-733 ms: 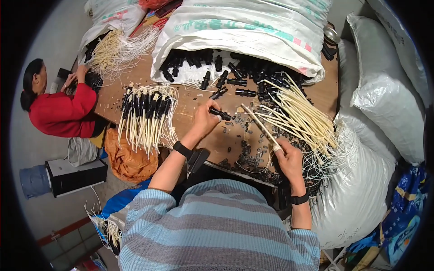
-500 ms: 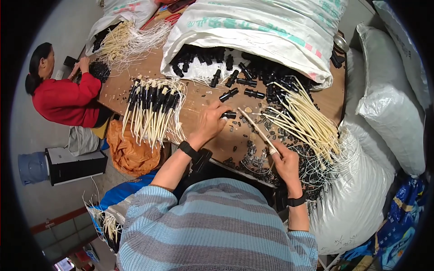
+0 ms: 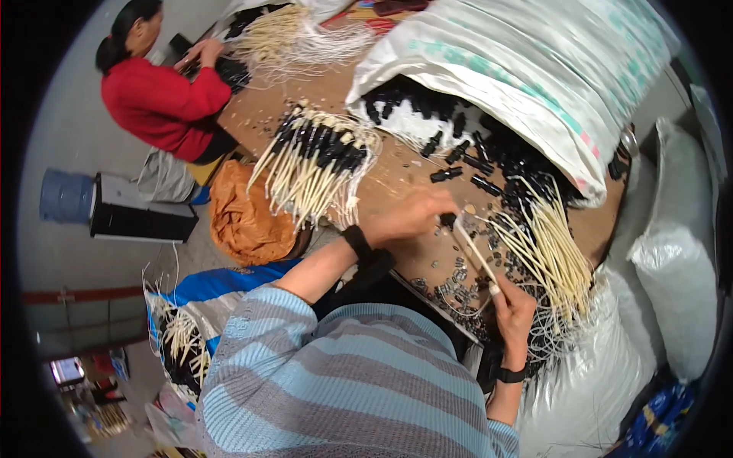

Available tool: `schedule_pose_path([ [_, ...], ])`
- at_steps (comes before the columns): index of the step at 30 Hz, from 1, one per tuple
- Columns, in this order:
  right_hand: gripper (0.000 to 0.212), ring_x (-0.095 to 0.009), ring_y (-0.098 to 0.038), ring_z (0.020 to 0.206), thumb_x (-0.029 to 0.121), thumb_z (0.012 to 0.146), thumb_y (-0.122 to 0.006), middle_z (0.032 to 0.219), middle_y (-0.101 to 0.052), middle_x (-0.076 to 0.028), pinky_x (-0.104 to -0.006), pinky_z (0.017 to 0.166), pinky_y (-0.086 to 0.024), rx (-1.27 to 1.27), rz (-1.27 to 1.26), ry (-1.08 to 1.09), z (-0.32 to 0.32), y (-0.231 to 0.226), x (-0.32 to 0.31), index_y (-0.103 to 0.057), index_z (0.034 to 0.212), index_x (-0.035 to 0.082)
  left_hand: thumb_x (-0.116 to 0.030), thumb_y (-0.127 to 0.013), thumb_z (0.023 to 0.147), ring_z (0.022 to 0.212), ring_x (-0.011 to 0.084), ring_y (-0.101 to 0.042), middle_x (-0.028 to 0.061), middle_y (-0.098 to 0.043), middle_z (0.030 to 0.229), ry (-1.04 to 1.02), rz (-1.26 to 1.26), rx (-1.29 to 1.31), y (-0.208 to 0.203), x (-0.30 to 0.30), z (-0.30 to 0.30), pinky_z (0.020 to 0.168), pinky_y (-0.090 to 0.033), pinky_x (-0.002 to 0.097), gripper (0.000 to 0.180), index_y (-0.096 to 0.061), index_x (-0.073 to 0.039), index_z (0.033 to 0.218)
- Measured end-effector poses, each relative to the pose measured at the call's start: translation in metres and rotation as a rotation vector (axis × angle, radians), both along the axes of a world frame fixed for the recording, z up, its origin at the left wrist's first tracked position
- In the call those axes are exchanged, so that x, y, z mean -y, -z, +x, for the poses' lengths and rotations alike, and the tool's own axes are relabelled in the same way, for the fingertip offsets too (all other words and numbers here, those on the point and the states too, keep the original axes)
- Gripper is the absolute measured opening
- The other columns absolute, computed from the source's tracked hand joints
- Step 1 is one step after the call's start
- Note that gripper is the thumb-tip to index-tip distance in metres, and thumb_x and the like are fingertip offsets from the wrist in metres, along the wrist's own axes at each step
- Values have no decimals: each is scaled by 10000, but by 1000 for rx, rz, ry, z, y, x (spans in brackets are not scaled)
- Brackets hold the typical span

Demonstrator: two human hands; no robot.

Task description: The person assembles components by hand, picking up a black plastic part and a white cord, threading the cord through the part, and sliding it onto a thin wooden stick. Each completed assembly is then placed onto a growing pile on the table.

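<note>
Pinching a black cap (image 3: 447, 220) in left hand (image 3: 408, 216), right hand (image 3: 513, 309) gripping a cream stick (image 3: 475, 256). One finished bundle (image 3: 317, 164) done; big loose pile (image 3: 546, 256) left.

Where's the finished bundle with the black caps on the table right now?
In the head view the bundle of black-capped cream tubes lies on the wooden table, left of the left hand, near the table's left edge, above the orange bag.

You see a grey floor (image 3: 53, 137) at left, a blue water jug (image 3: 64, 196) beside a black box (image 3: 141, 220), and white sacks (image 3: 676, 290) at right.
</note>
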State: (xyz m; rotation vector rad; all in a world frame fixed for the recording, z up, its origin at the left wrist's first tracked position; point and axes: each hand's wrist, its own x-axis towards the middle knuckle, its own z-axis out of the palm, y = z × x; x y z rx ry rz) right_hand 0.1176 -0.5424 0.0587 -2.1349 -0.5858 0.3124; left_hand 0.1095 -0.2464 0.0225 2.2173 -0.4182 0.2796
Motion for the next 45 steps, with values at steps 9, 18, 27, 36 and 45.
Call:
schedule_pose_path([
  [9,482,-280,-652,868,-10,809,-596,1057,-662,-194,-342,750,-500,197,-197,58,16,22,-16,-547,1286,41,-75,-654,700,833,256,-601,53,-604,786,3,146,232,-4,12,-21,761,-471,403,253,-649,-127,948],
  [18,347,-305,-650,842,198,941,-596,1012,-670,-218,-396,748,-524,496,65,-426,39,26,-96,-594,1192,-42,-144,-527,790,700,287,-580,59,-532,795,-710,436,322,31,50,-64,582,-439,394,267,-566,-212,1046],
  [27,439,-369,-590,1036,290,967,-528,1153,-607,-242,-447,911,-447,402,-98,-555,27,13,-118,-513,1304,8,-184,-555,783,930,297,-559,65,-580,898,-698,289,286,24,41,-89,713,-385,471,122,-565,-154,901],
  [36,374,-255,-615,853,242,917,-632,1014,-661,-141,-330,747,-492,-952,486,-311,54,1,-69,-602,1173,-29,-163,-568,810,963,366,-526,177,-537,941,-576,197,-121,53,27,-80,803,-424,479,196,-541,-72,981],
  [45,489,-262,-580,886,348,885,-610,1057,-624,-147,-360,770,-479,145,169,-449,10,-43,-72,-582,1195,-30,-99,-542,794,549,191,-590,93,-624,651,-643,-782,-464,-4,55,-69,495,-452,362,122,-617,-15,841],
])
